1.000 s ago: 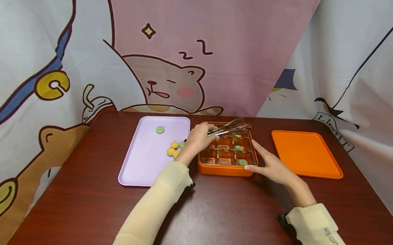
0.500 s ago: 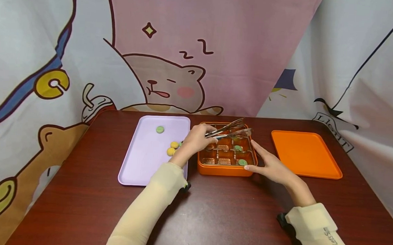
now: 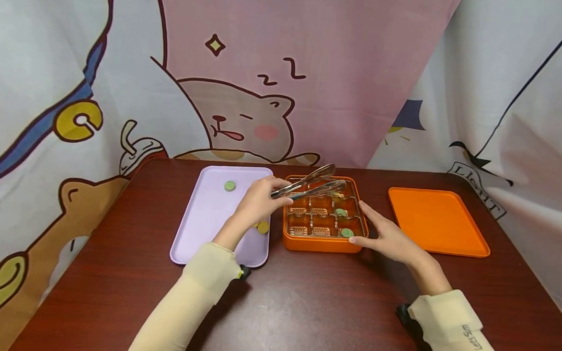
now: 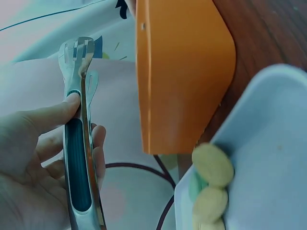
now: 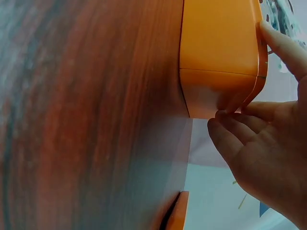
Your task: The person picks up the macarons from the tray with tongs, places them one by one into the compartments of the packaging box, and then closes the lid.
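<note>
My left hand holds metal serving tongs with a blue-green grip inlay. The tongs' arms stand apart over the left part of an orange box, and nothing shows between their tips. A clear insert divides the box into compartments. A green button-like disc lies in the front right compartment, another green disc behind it, and a yellowish piece farther back. My right hand touches the box's right front corner, thumb at the front rim, extended fingers along the side.
Left of the box lies a lilac tray with a green disc and several yellow discs near its right edge, partly hidden by my left hand. A flat orange tray lies to the right. A printed curtain hangs behind the table.
My left hand has moved left with the tongs, away from over the box's right side and farther over the lilac tray. My right hand and the box have stayed put.
</note>
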`<state>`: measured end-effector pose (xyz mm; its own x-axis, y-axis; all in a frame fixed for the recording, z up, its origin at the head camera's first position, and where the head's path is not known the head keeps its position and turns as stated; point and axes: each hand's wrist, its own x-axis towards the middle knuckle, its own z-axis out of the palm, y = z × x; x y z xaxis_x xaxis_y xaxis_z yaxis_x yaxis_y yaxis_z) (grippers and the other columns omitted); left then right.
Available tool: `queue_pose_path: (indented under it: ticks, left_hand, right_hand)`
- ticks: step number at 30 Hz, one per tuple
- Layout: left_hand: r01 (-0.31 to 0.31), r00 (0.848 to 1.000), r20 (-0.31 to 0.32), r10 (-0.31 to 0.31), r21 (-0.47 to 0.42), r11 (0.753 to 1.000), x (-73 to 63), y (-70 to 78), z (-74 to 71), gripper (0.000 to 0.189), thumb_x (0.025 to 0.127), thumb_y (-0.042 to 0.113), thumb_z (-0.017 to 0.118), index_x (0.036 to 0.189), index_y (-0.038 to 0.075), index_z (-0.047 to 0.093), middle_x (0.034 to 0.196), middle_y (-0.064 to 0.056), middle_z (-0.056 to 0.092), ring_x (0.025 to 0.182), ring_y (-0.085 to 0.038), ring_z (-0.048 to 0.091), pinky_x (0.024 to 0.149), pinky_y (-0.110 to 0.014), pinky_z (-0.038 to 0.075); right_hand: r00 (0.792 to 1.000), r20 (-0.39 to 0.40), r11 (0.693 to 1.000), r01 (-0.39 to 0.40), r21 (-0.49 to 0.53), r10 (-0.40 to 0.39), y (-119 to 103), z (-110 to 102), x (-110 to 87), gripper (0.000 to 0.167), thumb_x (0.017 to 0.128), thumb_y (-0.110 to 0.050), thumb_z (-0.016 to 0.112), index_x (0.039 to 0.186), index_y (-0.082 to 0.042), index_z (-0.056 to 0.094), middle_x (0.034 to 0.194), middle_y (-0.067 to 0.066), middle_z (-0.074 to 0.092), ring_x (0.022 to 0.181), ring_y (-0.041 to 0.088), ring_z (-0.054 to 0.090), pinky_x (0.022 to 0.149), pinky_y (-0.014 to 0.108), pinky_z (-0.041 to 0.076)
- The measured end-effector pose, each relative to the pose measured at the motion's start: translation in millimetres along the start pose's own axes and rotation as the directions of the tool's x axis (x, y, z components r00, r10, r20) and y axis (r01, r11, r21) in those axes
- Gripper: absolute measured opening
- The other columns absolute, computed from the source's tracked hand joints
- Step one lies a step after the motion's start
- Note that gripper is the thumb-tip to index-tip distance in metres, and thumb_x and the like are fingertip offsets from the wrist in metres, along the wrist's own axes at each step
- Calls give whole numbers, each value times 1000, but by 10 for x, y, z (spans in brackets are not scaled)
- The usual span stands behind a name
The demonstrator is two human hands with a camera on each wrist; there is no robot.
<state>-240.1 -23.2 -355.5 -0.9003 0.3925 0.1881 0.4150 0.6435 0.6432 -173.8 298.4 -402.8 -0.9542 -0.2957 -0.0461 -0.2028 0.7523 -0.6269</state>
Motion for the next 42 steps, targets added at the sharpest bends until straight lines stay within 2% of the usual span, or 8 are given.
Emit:
queue_pose_path:
  ticks: [6, 10, 19, 25, 35, 42]
  left_hand:
    - [5, 1000, -25, -5, -5, 1000, -164, -97, -170, 38, 86, 22, 78, 120, 9, 71, 109, -8, 70, 93, -23, 63, 85, -38, 50]
    - [-1, 999, -42, 0, -27, 1000, -272, -168, -291, 37, 85, 19, 79, 119, 7, 71, 107, -10, 70, 90, -24, 63, 82, -37, 49]
    - [34, 996, -86, -33, 17, 999, -549, -369, -511, 39, 84, 17, 80, 119, 4, 71, 105, -12, 70, 84, -23, 61, 74, -32, 47]
    - [80, 993, -96, -74, 54, 995, -718, -534, -607, 39, 84, 19, 79, 120, 4, 71, 108, -13, 71, 86, -22, 60, 74, -33, 46]
    - [119, 987, -119, -108, 84, 989, -903, -731, -691, 37, 83, 18, 81, 116, 5, 73, 100, -11, 72, 82, -21, 56, 73, -33, 43]
    - [165, 981, -117, -154, 97, 981, -993, -839, -725, 37, 83, 16, 80, 117, 4, 72, 109, -15, 72, 88, -25, 60, 76, -36, 45]
  right_hand:
    - [1000, 10, 1000, -14, -4, 14, 0, 6, 4, 102, 88, -45, 72, 160, -5, 12, 165, 24, 14, 148, 48, 21, 112, 70, 23]
    - [1000, 11, 1000, -23, -11, 23, -11, 6, 6, 102, 88, -46, 72, 160, -5, 12, 165, 24, 14, 148, 48, 21, 112, 69, 23]
    - [1000, 13, 999, -25, -23, 25, -21, 5, 1, 101, 89, -46, 71, 160, -5, 12, 165, 24, 13, 148, 49, 21, 112, 70, 22]
    - [999, 16, 999, -27, -29, 28, -34, -5, -2, 101, 89, -47, 70, 160, -5, 11, 166, 24, 12, 148, 49, 20, 112, 71, 22]
    - [1000, 9, 999, -27, -29, 27, -40, -13, -10, 101, 89, -46, 71, 160, -5, 12, 165, 24, 13, 148, 50, 21, 111, 71, 22]
    - [999, 10, 999, -32, -19, 33, -35, -10, -17, 101, 89, -47, 71, 160, -7, 11, 166, 23, 13, 148, 49, 20, 112, 71, 22]
